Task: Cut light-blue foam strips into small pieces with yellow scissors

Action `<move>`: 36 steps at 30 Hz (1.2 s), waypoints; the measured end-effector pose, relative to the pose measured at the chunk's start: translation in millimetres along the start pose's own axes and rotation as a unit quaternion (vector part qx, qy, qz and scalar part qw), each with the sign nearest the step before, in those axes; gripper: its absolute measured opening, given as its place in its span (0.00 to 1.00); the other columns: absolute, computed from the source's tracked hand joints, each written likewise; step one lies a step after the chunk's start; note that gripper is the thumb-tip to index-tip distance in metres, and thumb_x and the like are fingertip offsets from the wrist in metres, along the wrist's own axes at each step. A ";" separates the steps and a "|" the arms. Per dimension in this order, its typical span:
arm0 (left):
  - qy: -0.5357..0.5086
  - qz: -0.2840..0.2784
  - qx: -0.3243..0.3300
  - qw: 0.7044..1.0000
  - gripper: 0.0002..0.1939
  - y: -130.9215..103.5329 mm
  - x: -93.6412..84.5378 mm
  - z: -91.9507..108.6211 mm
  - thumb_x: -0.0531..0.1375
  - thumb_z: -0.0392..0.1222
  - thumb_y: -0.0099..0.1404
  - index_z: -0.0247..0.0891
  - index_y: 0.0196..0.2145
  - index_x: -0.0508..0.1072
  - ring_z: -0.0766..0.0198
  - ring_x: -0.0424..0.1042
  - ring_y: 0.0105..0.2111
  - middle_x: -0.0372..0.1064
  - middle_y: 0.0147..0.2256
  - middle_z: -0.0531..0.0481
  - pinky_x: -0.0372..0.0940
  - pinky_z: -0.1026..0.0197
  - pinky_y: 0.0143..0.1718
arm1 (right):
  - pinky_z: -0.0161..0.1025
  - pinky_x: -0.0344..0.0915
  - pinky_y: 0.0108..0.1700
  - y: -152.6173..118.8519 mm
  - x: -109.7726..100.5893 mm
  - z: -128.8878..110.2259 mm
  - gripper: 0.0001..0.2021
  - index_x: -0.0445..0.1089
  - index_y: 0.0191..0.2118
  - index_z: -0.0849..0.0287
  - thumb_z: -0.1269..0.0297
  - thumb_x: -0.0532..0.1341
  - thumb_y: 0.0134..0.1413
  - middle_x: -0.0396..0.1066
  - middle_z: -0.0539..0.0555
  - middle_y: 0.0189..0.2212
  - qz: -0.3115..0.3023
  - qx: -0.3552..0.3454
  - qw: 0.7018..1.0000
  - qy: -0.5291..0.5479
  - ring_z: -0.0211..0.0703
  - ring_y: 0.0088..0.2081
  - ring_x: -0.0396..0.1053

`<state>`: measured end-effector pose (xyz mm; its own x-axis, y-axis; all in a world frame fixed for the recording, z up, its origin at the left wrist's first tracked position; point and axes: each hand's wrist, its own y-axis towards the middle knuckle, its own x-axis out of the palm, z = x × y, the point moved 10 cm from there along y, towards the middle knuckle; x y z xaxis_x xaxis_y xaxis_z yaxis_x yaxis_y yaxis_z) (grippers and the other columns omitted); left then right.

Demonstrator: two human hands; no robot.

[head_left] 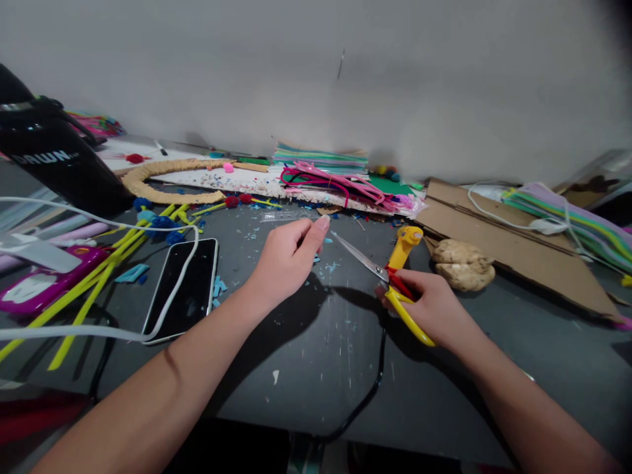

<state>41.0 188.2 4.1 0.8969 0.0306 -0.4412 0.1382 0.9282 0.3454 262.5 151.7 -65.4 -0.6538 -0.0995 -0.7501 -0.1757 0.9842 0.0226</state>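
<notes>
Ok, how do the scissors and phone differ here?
The scissors are in the right hand; the phone lies on the table. The scissors have silver blades and yellow and red handles; the phone has a black screen and pale edge. A white cable crosses the phone, not the scissors.

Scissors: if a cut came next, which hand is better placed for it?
Right, I'd judge: the right hand grips the scissors by the handles, their blades pointing towards the left hand, whose fingers are pinched near the tips, though whether they hold anything is unclear.
</notes>
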 end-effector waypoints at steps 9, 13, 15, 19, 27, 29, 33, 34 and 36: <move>-0.019 -0.004 -0.016 1.000 0.26 -0.6 1.1 -2.1 0.51 0.56 0.71 0.37 0.20 0.62 0.69 0.55 0.22 0.54 0.18 0.56 0.51 0.62 0.26 | 0.33 0.51 0.26 -2.1 -0.9 -5.4 0.13 0.62 0.25 0.59 0.57 0.63 0.51 0.55 0.46 0.21 0.002 -0.006 1.000 0.008 0.36 0.26 0.52; -0.020 -0.006 -0.017 1.000 0.26 0.0 1.7 -1.9 0.51 0.56 0.71 0.37 0.20 0.61 0.69 0.55 0.22 0.54 0.18 0.55 0.51 0.62 0.25 | 0.33 0.50 0.26 -2.4 -0.9 -6.9 0.12 0.61 0.24 0.59 0.59 0.63 0.50 0.54 0.46 0.21 0.000 -0.012 1.000 0.002 0.36 0.26 0.51; -0.017 -0.006 -0.015 1.000 0.26 0.3 1.7 -1.4 0.51 0.56 0.71 0.37 0.20 0.62 0.69 0.55 0.21 0.54 0.18 0.55 0.51 0.62 0.25 | 0.33 0.50 0.26 -2.4 -0.3 -7.8 0.12 0.60 0.24 0.58 0.59 0.63 0.50 0.54 0.46 0.21 -0.004 -0.014 1.000 -0.001 0.36 0.26 0.51; -0.014 -0.008 -0.007 1.000 0.26 0.0 2.2 -0.1 0.51 0.56 0.71 0.37 0.20 0.61 0.68 0.55 0.21 0.54 0.18 0.55 0.51 0.62 0.25 | 0.33 0.50 0.26 -2.0 -0.6 -10.1 0.12 0.58 0.23 0.58 0.61 0.62 0.49 0.52 0.46 0.21 -0.002 -0.026 1.000 -0.009 0.36 0.26 0.50; -0.013 -0.013 -0.006 1.000 0.26 -0.4 3.1 -1.4 0.50 0.56 0.71 0.38 0.20 0.62 0.68 0.56 0.21 0.54 0.18 0.55 0.52 0.62 0.25 | 0.34 0.54 0.28 -1.5 -1.6 -5.8 0.08 0.65 0.25 0.59 0.62 0.61 0.51 0.59 0.48 0.22 0.010 -0.029 0.999 -0.018 0.37 0.26 0.56; -0.011 -0.014 -0.007 1.000 0.26 -0.2 3.3 -1.5 0.50 0.56 0.71 0.37 0.21 0.62 0.68 0.56 0.22 0.54 0.18 0.55 0.52 0.62 0.25 | 0.34 0.55 0.27 -1.5 -2.5 -3.0 0.10 0.66 0.26 0.60 0.59 0.62 0.51 0.59 0.48 0.22 0.013 -0.010 1.000 0.001 0.38 0.26 0.56; -0.013 -0.022 0.002 1.000 0.25 -0.3 4.8 -0.3 0.50 0.55 0.72 0.37 0.22 0.62 0.68 0.57 0.23 0.56 0.20 0.55 0.53 0.62 0.26 | 0.34 0.54 0.25 -1.8 -3.1 -1.3 0.13 0.65 0.26 0.59 0.56 0.64 0.50 0.58 0.48 0.21 0.010 0.013 0.999 0.032 0.37 0.25 0.56; -0.012 -0.024 0.005 1.000 0.25 -0.3 5.2 0.1 0.50 0.55 0.72 0.37 0.22 0.62 0.68 0.57 0.23 0.56 0.20 0.55 0.53 0.62 0.27 | 0.34 0.54 0.25 -1.8 -3.1 -2.2 0.13 0.65 0.26 0.59 0.55 0.63 0.50 0.58 0.48 0.21 0.008 0.009 1.000 0.028 0.36 0.24 0.55; -0.010 -0.027 0.012 1.000 0.24 -0.3 5.9 0.7 0.50 0.55 0.72 0.37 0.23 0.62 0.67 0.58 0.24 0.57 0.21 0.54 0.53 0.62 0.27 | 0.34 0.53 0.25 -1.7 -3.3 -3.5 0.14 0.64 0.25 0.59 0.55 0.63 0.51 0.57 0.47 0.21 0.007 -0.001 1.000 0.011 0.36 0.25 0.54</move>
<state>46.5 187.8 2.0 0.8959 -0.0273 -0.4433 0.1966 0.9193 0.3408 262.4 149.8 -60.6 -0.6721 -0.0883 -0.7352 -0.1671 0.9853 0.0344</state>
